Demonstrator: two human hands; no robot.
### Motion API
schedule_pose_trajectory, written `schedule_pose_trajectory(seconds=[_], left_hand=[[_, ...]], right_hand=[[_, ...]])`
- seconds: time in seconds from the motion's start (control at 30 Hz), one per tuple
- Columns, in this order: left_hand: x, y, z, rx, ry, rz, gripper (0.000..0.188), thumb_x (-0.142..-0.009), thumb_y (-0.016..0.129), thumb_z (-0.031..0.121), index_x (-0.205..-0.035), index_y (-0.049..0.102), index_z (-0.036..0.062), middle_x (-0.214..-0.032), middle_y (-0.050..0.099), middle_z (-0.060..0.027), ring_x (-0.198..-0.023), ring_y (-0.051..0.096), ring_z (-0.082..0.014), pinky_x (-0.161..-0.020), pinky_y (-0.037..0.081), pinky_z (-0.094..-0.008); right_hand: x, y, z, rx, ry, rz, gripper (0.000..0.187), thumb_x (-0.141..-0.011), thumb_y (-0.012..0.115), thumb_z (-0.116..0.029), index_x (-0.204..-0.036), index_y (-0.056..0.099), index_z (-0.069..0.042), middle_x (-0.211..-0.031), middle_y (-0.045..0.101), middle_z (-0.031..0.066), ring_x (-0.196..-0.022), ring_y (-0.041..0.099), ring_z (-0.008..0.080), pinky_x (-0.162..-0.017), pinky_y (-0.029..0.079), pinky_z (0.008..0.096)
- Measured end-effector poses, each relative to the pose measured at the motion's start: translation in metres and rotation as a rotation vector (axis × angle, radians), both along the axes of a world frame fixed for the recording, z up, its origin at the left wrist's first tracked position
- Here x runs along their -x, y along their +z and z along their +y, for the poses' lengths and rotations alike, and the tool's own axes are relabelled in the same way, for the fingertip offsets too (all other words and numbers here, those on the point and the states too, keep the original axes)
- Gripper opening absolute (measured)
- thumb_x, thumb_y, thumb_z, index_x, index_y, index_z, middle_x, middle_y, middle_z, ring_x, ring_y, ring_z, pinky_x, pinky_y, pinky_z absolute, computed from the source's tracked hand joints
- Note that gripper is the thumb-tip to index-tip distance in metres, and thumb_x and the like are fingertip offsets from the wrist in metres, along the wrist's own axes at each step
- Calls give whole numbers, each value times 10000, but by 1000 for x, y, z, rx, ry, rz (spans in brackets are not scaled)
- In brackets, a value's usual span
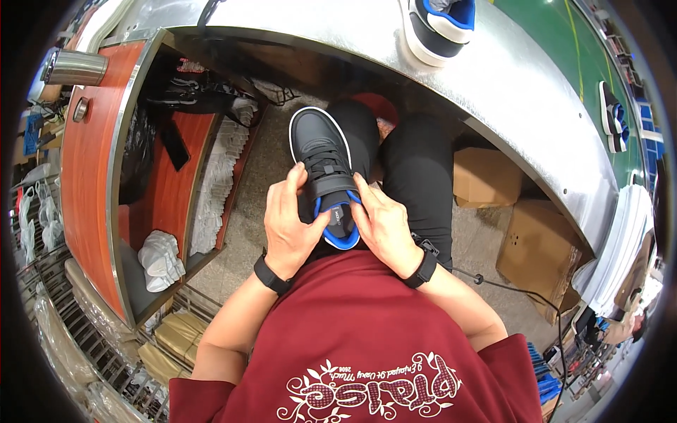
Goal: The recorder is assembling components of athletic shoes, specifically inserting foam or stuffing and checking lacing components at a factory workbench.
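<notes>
A black sneaker point(319, 137) with a white sole edge, dark laces, a strap and a blue lining rests over my lap, toe pointing away from me. My left hand point(289, 225) grips its left side near the collar, the thumb at the shoe's opening and the fingertips beside the laces. On the other side, my right hand point(384, 222) is closed on the collar by the strap, fingers pressed along the edge. The insole shows between both hands. Dark bands circle both wrists.
A metal worktop point(508, 77) curves ahead, bearing a white-and-black shoe point(441, 32). More shoes point(613, 116) sit on the green surface at right. Left stands a wooden cabinet point(92, 162) with stacked white paper point(220, 176) and a phone point(174, 144). Cardboard boxes point(532, 247) lie below right.
</notes>
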State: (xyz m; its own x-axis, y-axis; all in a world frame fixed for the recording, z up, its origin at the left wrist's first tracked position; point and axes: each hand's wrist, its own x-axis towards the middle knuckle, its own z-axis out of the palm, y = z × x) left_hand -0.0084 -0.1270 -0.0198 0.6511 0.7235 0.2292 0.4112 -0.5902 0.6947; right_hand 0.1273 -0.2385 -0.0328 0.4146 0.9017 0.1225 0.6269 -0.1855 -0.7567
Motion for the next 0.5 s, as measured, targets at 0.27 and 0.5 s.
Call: schedule_pose_trajectory(seconds=[0.27,0.5], left_hand=[[-1,-5,0,-62,-4,2,873,-577,809,81,-1353,416,2,-1092,597,-137,-962,555,-293,-844,477,-382],[6,-4,0,99,-104,-265,783,-685,837,197,-1323,433,-10,-1139,574,-160,-956,585,-270,-783,522,-353]], right_hand=[[2,-3,2,-22,-51,-14,435,-841,604,-72,-1230,510,98,-896,638,226,-777,647,358,-694,531,410],[-23,5,-8,18,-61,285,379,-847,565,-68,-1216,573,14,-855,639,200,-769,653,336,-697,519,377]])
